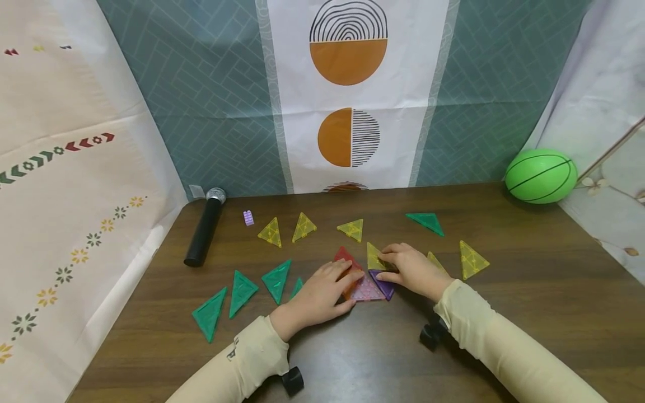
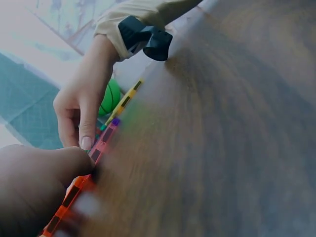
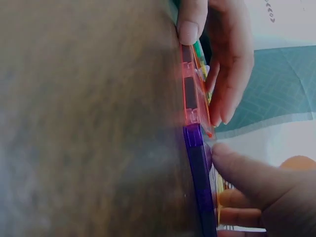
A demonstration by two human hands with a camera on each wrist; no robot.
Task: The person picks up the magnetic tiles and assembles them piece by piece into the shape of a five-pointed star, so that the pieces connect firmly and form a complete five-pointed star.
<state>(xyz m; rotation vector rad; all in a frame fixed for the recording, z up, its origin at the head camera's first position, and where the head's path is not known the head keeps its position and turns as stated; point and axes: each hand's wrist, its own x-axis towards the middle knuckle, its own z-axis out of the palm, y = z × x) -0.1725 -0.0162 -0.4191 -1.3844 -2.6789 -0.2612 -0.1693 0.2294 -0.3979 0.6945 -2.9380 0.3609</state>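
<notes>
In the head view my left hand rests over a red triangular magnetic tile, an orange tile and a pink tile. Its thumb lies at the near edge of the pink tile, and the fingers partly hide the orange one. My right hand has its fingertips on a yellow triangular tile. Its thumb touches a purple tile beside the pink one. In the right wrist view the purple tile sits edge to edge with the pink tile, low on the table.
Green tiles lie to the left, and another green tile at the back right. Yellow tiles spread along the back and right. A microphone, small purple block and green ball stand near the table's back edge.
</notes>
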